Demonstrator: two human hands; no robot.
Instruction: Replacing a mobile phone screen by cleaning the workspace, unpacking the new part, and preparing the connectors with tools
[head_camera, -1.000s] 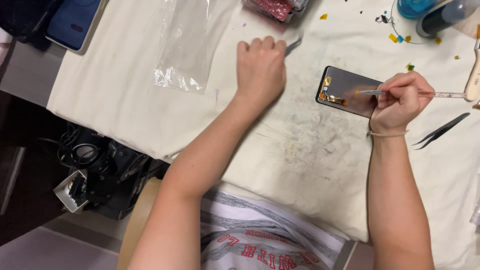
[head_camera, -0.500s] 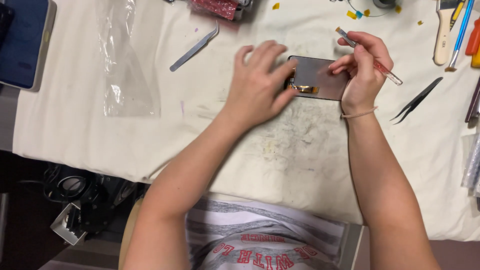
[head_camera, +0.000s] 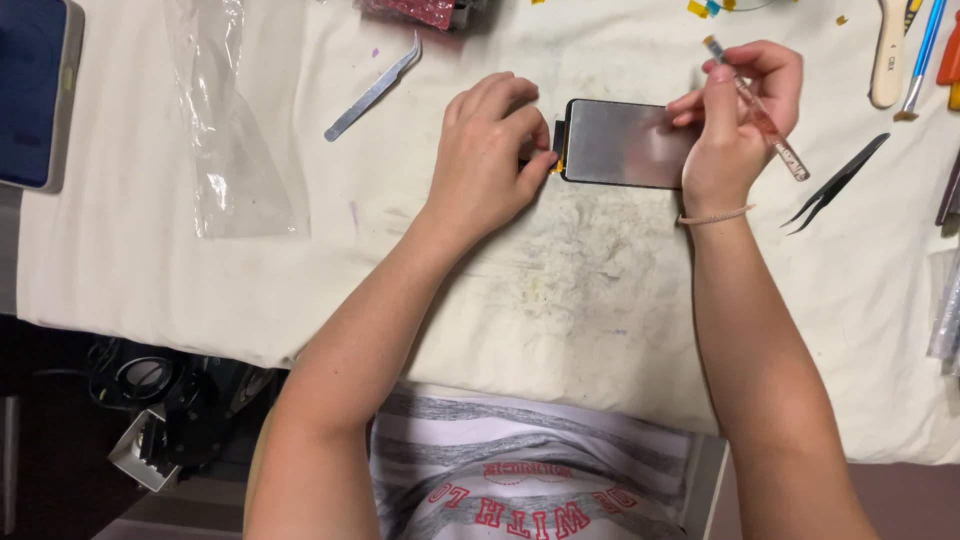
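Both forearms stretched forward, left hand (head_camera: 490, 145) curled, fingertips pinching; right hand (head_camera: 735, 115) half-closed, thumb up.

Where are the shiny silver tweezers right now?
In the head view, the silver tweezers lie on the white cloth at the upper left, between the clear plastic bag and the left hand, touching neither.

the person wore a grey-and-white striped t-shirt (head_camera: 530, 470) with red block lettering outlined in white across the chest, at the lower centre of the frame. both forearms were bare, without sleeves. a thin pale braided band (head_camera: 714, 215) circled the right wrist, right of centre.
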